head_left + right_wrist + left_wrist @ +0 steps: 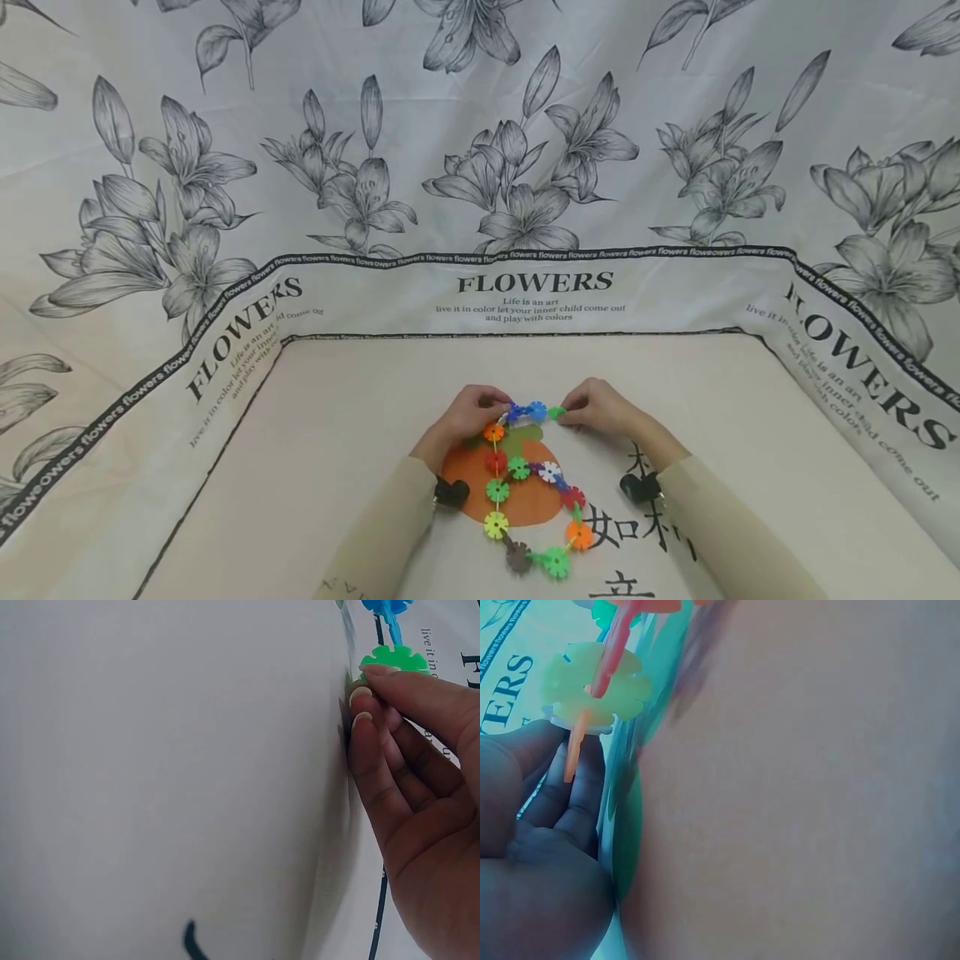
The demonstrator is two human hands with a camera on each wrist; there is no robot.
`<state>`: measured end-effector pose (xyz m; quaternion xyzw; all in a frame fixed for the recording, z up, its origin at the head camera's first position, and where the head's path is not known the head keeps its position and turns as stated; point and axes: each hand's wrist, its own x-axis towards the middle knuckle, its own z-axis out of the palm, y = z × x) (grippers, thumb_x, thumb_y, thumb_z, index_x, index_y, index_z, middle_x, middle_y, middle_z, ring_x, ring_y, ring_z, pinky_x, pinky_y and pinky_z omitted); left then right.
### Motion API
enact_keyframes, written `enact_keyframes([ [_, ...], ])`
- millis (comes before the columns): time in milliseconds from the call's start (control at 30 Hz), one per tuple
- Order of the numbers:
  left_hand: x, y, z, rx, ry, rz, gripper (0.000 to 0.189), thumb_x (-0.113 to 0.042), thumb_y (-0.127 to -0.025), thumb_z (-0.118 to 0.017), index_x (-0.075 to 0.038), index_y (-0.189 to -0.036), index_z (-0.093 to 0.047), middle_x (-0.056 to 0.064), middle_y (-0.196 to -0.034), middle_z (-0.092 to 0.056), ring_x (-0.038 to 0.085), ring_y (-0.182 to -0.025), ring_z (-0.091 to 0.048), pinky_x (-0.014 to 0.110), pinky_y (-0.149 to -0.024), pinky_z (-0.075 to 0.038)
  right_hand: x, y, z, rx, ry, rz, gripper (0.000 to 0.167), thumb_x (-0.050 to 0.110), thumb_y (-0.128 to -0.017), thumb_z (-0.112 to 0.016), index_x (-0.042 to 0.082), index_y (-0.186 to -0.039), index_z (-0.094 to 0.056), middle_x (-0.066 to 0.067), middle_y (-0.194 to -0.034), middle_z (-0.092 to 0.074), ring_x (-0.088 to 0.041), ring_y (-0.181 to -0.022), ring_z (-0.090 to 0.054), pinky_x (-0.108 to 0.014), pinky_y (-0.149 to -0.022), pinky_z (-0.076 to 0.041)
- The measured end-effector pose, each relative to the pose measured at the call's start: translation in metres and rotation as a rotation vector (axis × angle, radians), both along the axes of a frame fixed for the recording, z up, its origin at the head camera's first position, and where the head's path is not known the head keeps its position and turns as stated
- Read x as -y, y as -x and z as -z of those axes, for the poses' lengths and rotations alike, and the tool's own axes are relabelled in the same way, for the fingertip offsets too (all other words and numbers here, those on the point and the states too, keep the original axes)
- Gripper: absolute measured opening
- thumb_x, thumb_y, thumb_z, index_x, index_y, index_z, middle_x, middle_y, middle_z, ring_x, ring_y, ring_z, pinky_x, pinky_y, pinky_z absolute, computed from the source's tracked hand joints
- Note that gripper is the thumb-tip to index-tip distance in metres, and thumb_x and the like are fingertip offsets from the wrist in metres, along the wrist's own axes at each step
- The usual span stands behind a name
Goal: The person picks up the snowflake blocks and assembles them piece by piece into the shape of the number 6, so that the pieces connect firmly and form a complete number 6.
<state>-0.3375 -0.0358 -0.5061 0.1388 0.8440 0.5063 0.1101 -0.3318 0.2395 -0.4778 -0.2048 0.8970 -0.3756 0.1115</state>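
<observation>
A chain of colourful slotted plastic snowflake discs point(497, 491) lies in a loop on the table, its upper end raised between two hands. My left hand point(472, 414) pinches the chain beside a dark blue disc point(515, 412), just above an orange disc point(493, 432). In the left wrist view, thumb and fingertips meet at a pale disc edge beneath a yellow-green disc point(592, 682). My right hand point(600, 408) pinches the green end disc point(556, 412) between thumb and forefinger. A bright blue disc point(388, 606) joins onto that green one in the right wrist view.
The pale table cover point(360, 392) carries a printed orange fruit point(525, 500) under the chain and black characters point(611, 525) to its right. A flower-printed cloth point(480, 167) rises behind and along both sides. Sleeved forearms reach in from the near edge.
</observation>
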Motion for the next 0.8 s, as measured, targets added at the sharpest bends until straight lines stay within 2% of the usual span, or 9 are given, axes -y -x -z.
enact_keyframes([
  [300, 0.0007, -0.0016, -0.0003, -0.023, -0.024, 0.013, 0.016, -0.02, -0.101, -0.067, -0.011, -0.11, -0.077, -0.001, -0.097, -0.069, 0.016, -0.091, -0.06, 0.035, -0.089, -0.052, 0.0005, 0.0032, 0.0002, 0.019, 0.021, -0.001, 0.005, 0.013, -0.09, -0.077, 0.008, -0.089, -0.08, -0.002, -0.074, -0.071, -0.018, -0.068, -0.063, -0.028, -0.064, -0.052],
  [533, 0.0015, -0.0009, -0.0014, -0.009, -0.054, 0.009, 0.016, -0.02, -0.101, -0.068, -0.011, -0.111, -0.077, -0.001, -0.097, -0.069, 0.016, -0.09, -0.06, 0.034, -0.087, -0.053, 0.0005, 0.0033, -0.0019, 0.015, 0.028, -0.017, 0.005, 0.013, -0.09, -0.077, 0.008, -0.091, -0.08, -0.003, -0.077, -0.072, -0.019, -0.07, -0.064, -0.029, -0.065, -0.054],
  [800, 0.0017, 0.0004, 0.0009, 0.005, -0.045, 0.014, 0.015, -0.021, -0.1, -0.068, -0.013, -0.11, -0.077, -0.002, -0.096, -0.069, 0.016, -0.09, -0.061, 0.033, -0.087, -0.052, -0.0003, 0.0021, -0.0015, 0.029, 0.03, -0.029, 0.007, 0.012, -0.09, -0.077, 0.006, -0.092, -0.08, -0.004, -0.078, -0.072, -0.018, -0.069, -0.065, -0.028, -0.064, -0.054],
])
